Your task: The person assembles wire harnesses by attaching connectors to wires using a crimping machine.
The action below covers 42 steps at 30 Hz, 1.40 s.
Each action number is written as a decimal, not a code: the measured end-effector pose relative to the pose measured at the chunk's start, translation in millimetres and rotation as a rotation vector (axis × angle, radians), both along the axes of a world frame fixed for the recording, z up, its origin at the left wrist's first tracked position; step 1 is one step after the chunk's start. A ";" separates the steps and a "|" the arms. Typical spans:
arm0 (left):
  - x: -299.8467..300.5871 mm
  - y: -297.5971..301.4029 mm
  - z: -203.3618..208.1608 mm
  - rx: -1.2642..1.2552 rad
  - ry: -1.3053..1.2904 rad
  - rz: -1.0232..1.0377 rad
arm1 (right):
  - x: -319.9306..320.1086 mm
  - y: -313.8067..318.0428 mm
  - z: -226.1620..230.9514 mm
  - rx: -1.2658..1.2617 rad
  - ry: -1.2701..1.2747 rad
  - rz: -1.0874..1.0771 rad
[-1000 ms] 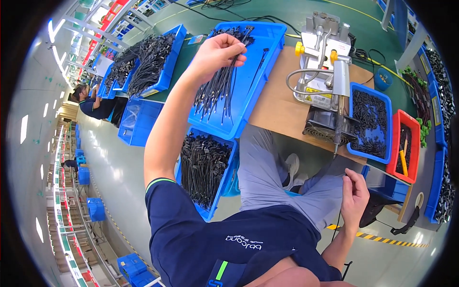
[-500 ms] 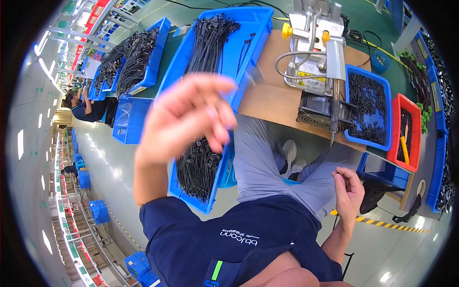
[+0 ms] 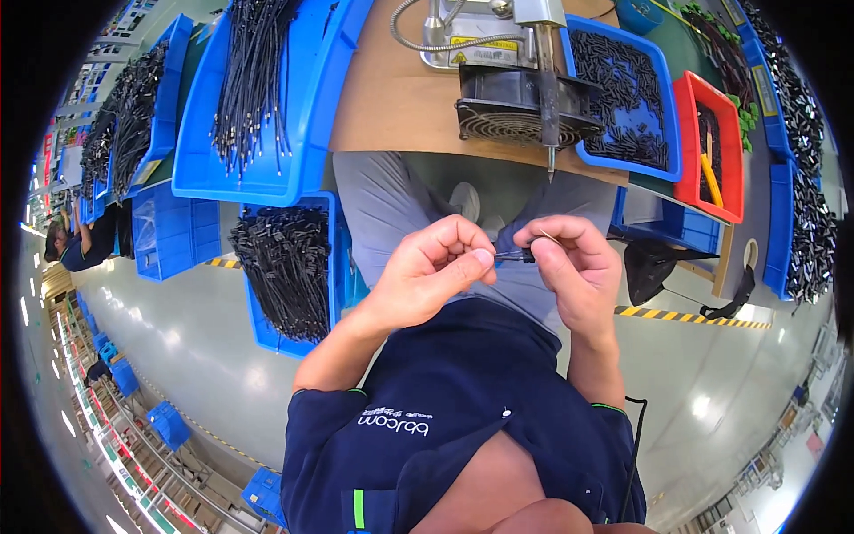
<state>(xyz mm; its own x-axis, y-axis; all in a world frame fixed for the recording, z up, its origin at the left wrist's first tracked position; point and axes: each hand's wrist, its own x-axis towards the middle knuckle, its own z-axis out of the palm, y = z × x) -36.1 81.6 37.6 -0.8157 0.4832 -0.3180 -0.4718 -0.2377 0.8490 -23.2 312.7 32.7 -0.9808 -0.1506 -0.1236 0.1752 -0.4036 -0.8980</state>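
Observation:
In front of my lap, my left hand (image 3: 438, 274) is closed in a pinch, with a thin wire-like piece (image 3: 509, 256) showing past its fingertips. Facing it, my right hand (image 3: 576, 271) pinches a small black piece (image 3: 527, 255) between thumb and fingers. The two pieces meet or nearly meet in the gap between the hands; their exact kind is too small to make out. Above the hands, at the bench edge, a pointed pen-shaped tool tip (image 3: 550, 160) hangs down from a machine, in front of a black fan (image 3: 525, 107).
A blue tray (image 3: 307, 160) of black cables lies on the left of the bench; another blue bin (image 3: 335, 267) of cables stands below. Right of the fan are a blue tray (image 3: 673, 116) of small black parts and a red bin (image 3: 688, 142) with a yellow-handled tool (image 3: 711, 182).
My left hand has come down from over the cable trays to meet the right hand, which has moved inward and up. The view has shifted, so the bench sits higher in it.

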 end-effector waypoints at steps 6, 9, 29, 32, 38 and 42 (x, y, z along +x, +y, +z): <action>1.6 12.3 -8.1 0.015 -0.024 -0.014 | 9.2 8.3 -3.6 -0.036 0.021 -0.024; 1.6 16.3 -8.7 0.031 -0.015 -0.015 | 10.5 8.8 -3.9 0.018 0.074 -0.025; -4.8 42.8 -10.3 -0.302 0.406 -0.025 | 3.6 30.0 1.4 0.577 0.326 -0.037; -0.9 44.7 -14.2 -0.302 0.412 0.030 | -2.2 56.5 6.1 0.505 0.327 -0.359; 1.9 36.8 -23.1 -0.306 0.383 0.030 | -34.7 139.9 33.5 0.659 0.370 -1.066; 2.3 34.9 -22.6 -0.300 0.313 0.046 | -38.4 148.2 23.7 0.906 0.252 -0.996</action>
<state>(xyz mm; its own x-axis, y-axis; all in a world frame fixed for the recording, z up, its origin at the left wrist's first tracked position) -33.9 116.5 15.0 -0.9136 0.3680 -0.1729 -0.1757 0.0261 0.9841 -61.6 460.8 56.4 -0.6360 0.6626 0.3956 -0.0463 0.4789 -0.8767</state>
